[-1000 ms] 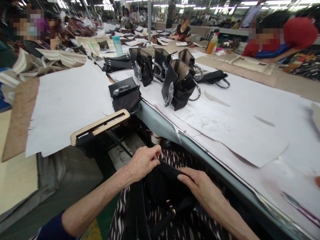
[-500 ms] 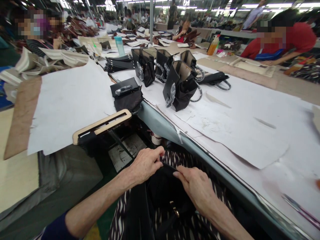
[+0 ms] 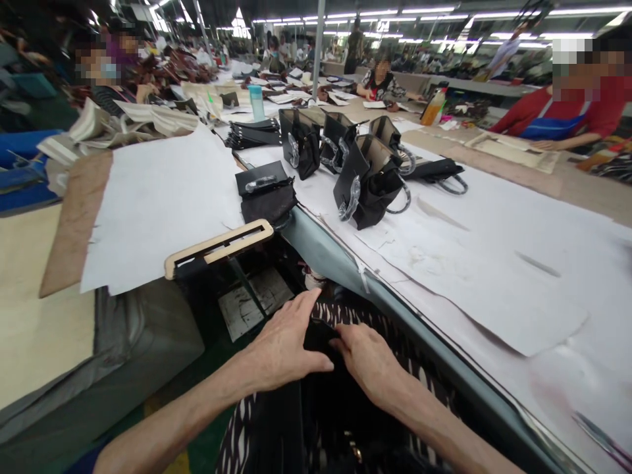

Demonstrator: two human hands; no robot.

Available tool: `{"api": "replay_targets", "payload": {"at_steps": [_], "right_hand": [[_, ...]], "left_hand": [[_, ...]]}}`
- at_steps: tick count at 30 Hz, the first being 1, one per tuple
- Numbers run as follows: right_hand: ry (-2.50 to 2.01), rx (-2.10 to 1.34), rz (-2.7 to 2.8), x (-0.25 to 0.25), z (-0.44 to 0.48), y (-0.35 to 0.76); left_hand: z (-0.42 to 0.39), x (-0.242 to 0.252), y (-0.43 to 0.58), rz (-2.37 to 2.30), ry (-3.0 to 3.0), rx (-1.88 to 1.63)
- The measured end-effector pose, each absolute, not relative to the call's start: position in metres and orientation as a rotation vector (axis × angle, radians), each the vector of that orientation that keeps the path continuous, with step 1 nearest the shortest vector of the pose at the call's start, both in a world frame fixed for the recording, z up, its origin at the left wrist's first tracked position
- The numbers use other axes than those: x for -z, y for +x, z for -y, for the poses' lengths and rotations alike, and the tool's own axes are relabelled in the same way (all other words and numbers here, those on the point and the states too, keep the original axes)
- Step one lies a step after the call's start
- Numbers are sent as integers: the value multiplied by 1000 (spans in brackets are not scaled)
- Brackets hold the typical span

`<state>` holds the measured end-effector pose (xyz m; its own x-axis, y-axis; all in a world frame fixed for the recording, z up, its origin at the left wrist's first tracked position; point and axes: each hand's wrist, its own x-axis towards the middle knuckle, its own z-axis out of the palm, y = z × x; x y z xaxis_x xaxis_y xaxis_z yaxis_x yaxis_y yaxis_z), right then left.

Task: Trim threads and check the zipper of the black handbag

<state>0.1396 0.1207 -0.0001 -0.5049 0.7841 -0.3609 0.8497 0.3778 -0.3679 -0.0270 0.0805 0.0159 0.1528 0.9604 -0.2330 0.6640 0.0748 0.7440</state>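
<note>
A black bag (image 3: 336, 401) with gold-coloured hardware (image 3: 355, 451) rests on my lap, over black-and-white patterned cloth. My left hand (image 3: 289, 339) lies at the bag's upper edge, fingers stretched forward and thumb spread away from them. On the other side of that edge, my right hand (image 3: 368, 359) pinches the black material between thumb and fingers. Much of the bag is dark, and my forearms cover part of it. Beyond my hands, a black handbag (image 3: 368, 191) with plastic-wrapped handles stands on the white-covered table, among several similar ones.
A pale slotted wooden frame (image 3: 220, 247) sits on a stand ahead of my left hand. The table edge (image 3: 385, 296) runs diagonally close by on my right. Scissors-like metal handles (image 3: 600, 434) lie at far right. Co-workers sit around the tables.
My left hand has loosened from its pinch and spread its fingers and thumb. My right hand keeps pinching the bag's edge. The head view has shifted, moving the scene slightly right.
</note>
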Motion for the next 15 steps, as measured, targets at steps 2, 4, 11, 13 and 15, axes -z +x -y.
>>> {"api": "replay_targets", "payload": {"at_steps": [2,4,11,13,15], "right_hand": [[1461,770,-2511,-9,-120,137],[1421,740,-2522,-18,-120,133],[1215,476,-2560,-35,-113,121],[1193,473,-2607,-37,-113,123],[1208,495,-2626,-42,-114,127]], "left_hand": [[-71,-20,-29,-1584,1455,-523],[-63,-22,-28,-1631,1298,-575],[-52,-8,-23,-1791,1230,-778],[-50,-6,-29,-1788,1248,-795],[-49,-11,-39,-1687,1258,-759]]}}
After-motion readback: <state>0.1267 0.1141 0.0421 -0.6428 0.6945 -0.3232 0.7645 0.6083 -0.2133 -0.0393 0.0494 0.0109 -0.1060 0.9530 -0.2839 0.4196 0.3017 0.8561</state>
